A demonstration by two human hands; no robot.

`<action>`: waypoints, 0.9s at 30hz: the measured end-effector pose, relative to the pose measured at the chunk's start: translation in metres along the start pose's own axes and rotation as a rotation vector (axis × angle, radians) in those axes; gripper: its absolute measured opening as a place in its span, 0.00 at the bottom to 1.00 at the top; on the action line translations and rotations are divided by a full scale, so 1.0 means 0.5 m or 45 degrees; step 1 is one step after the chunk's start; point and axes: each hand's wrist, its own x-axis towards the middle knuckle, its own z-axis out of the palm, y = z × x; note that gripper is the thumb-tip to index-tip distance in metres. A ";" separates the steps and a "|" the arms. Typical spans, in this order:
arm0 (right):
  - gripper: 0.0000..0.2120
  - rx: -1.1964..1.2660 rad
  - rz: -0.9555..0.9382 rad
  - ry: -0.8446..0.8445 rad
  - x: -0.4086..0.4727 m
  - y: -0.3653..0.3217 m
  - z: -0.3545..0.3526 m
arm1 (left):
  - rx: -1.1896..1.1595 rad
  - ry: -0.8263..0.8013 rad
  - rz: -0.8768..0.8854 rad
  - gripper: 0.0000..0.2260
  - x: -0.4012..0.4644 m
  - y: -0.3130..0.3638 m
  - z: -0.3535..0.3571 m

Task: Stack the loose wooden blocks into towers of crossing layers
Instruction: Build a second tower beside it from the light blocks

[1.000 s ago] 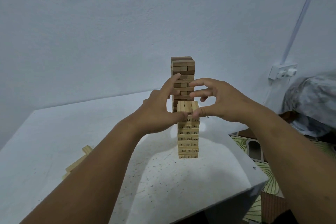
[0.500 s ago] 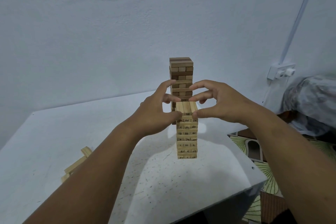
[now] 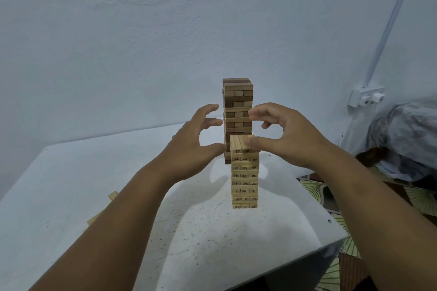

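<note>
The pale numbered tower [image 3: 244,173] stands on the white table [image 3: 71,184] between the two hands, its top layer just level with the thumbs. A moment ago both hands were closed in on that top layer, squaring it; now the left hand [image 3: 194,146] has drawn back, fingers spread wide and loosely curved, thumb tip just short of the tower's left edge and holding nothing. The right hand [image 3: 283,134] has opened too, though its thumb still touches the top layer's right corner, the other fingers arched above. I take that to mean the layer is settled and the hands are letting go. Behind the fingertips rises the darker, taller tower [image 3: 237,104]. Loose blocks [image 3: 104,210] lie below the left forearm, likely next.
</note>
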 end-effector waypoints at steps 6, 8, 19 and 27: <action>0.15 0.054 -0.136 0.077 -0.023 -0.107 0.063 | 0.089 0.171 0.016 0.19 -0.073 -0.018 -0.054; 0.15 0.040 -0.173 0.028 -0.026 -0.139 0.101 | 0.124 0.235 -0.006 0.16 -0.105 -0.028 -0.076; 0.12 0.011 -0.258 -0.339 -0.008 -0.210 0.355 | 0.327 0.332 -0.370 0.10 -0.283 -0.205 -0.195; 0.14 -0.236 -0.407 -0.565 -0.003 -0.205 0.517 | 0.548 0.140 -0.569 0.07 -0.354 -0.289 -0.197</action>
